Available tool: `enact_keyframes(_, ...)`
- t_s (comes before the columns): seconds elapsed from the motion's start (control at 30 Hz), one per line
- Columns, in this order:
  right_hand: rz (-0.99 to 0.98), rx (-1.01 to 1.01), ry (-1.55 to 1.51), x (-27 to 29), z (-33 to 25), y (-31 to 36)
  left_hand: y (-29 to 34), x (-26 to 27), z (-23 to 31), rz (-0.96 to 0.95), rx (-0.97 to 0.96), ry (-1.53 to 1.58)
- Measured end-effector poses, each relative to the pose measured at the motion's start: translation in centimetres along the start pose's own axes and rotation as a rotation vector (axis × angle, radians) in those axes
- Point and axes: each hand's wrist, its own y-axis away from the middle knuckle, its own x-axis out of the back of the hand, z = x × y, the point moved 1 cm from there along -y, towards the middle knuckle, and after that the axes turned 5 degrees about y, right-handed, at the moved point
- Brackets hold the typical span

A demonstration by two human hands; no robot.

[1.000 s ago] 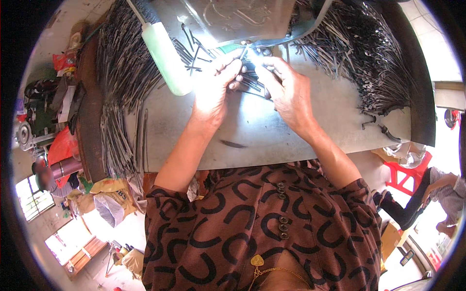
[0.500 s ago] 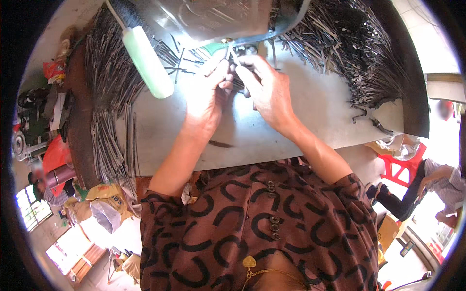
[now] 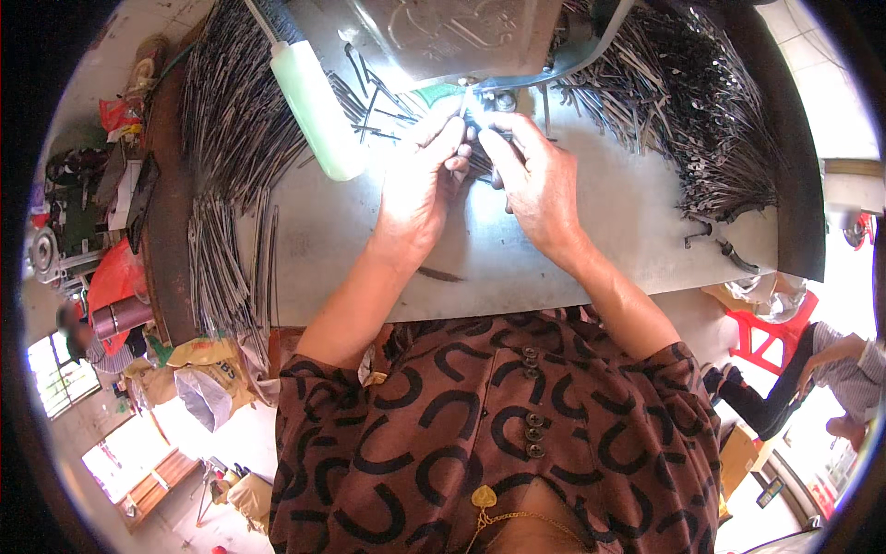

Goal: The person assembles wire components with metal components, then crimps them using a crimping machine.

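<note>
Both hands are raised over the middle of the worktable (image 3: 609,235), close together beneath a clear shield-like panel (image 3: 452,37). My left hand (image 3: 415,185) has its fingers bent and pinched near a bright white glow. Just to its right, my right hand (image 3: 540,180) pinches with thumb and forefinger at the same spot. Glare and the fingers hide whatever small piece they hold, so its kind is unclear. Beyond the fingertips a small round metal part (image 3: 505,100) shows by the panel's lower edge. A pale green bottle-like cylinder (image 3: 318,115) hangs left of my left hand.
Thin dark metal strips (image 3: 235,102) lie heaped at the left, with a bundle (image 3: 221,263) nearer me. Another large strip pile (image 3: 701,111) fills the right. Pliers (image 3: 734,254) rest near the right edge. Beyond stand a red stool (image 3: 775,337) and a seated person (image 3: 831,369).
The whole view has shifted, so the table and hands appear a little farther right. Both hands keep their pinch at the same place under the panel, and the glow between the fingertips looks bluer.
</note>
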Motion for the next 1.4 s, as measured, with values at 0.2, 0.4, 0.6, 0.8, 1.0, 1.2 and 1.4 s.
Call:
enact_keyframes(0.2, 0.086, 0.118, -0.004, -0.4, 0.9, -0.2, -0.1, -0.1, 0.1, 0.007, 0.003, 0.025)
enact_keyframes(0.4, -0.060, -0.063, -0.105, 0.2, -0.2, -0.2, -0.1, 0.1, -0.1, 0.003, -0.010, 0.005)
enact_keyframes(0.6, -0.108, -0.099, -0.197, 0.3, -0.5, -0.5, 0.8, -0.6, 1.6, 0.045, -0.370, -0.840)
enact_keyframes(0.8, -0.153, -0.131, -0.212, 0.6, 0.6, -1.0, 0.6, -0.9, 4.1, -0.140, -0.852, -1.502)
enact_keyframes(1.0, -0.196, -0.154, -0.220, 1.4, 0.3, -0.8, -0.3, 1.0, 2.6, -0.098, -0.611, -0.904)
enact_keyframes(1.2, -0.179, -0.138, -0.043, 1.8, -1.4, 1.3, 1.3, 0.4, 2.9, -0.189, -0.108, -0.405)
enact_keyframes(1.4, -0.087, -0.292, -1.160, 0.3, 3.3, 3.2, 4.1, -1.7, 0.8, -0.067, -0.138, -0.328)
